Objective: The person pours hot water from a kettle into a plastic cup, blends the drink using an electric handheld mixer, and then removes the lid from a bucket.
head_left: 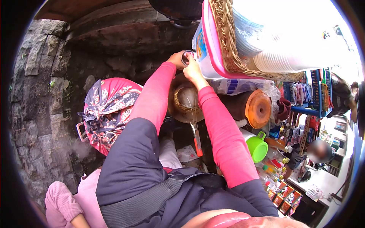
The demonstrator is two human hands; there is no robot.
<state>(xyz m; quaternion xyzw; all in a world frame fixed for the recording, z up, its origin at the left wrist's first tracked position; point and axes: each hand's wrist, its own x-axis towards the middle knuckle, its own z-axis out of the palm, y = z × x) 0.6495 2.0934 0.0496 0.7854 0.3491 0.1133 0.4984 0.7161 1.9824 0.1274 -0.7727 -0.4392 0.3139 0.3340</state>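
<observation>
Both arms, in pink sleeves, reach forward to a small round container (185, 57) with a dark opening. My left hand (176, 60) is closed around its left side. On the right side, my right hand (192, 71) has its fingers bent against it. The contents are too small to make out. Below my hands is a metal pot (185, 95) with a woven ring, and a tool with an orange handle (198, 147) leans across it. Just right of the hands stands a clear tub with a pink rim (211, 45).
A basket (223, 38) holds stacked plastic cups (272, 60). To the right are an orange-brown clay piece (259, 109), a green mug (259, 148) and several bottles. A cloth-wrapped bundle (110, 110) stands left, by a stone wall (36, 106). Someone's pink sleeve (62, 199) shows lower left.
</observation>
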